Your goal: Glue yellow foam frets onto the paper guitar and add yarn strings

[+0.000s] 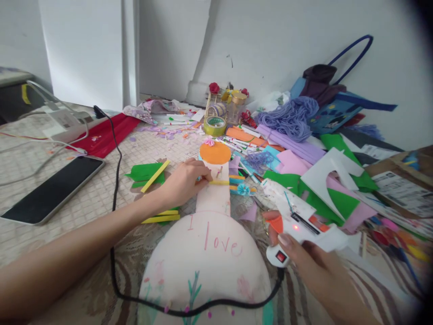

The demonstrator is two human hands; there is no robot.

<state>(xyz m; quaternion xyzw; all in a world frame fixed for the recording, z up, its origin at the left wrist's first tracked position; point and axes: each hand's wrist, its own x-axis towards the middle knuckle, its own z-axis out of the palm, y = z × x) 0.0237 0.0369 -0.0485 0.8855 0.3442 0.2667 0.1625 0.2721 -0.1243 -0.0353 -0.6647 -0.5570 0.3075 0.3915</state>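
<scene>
A large white cutout [206, 266] shaped somewhat like a guitar lies in front of me, with "I love" written on it and drawn plants below. An orange oval [215, 153] tops its narrow neck. My left hand [189, 178] reaches over the neck, thumb and fingers pinched at the end of a short yellow strip [219, 183] lying across it. On the right, my right hand [304, 257] is wrapped around a white glue gun [297, 225] with a lit red light and an orange trigger. Its nozzle points toward the neck, apart from it.
A black cord [118, 289] loops across the cutout's lower part. Left are a phone [54, 189], a power strip [64, 119] and green pieces [145, 174] with yellow strips. Tape [215, 126], markers, purple yarn [287, 117], coloured sheets and a blue bag [338, 113] crowd the back and right.
</scene>
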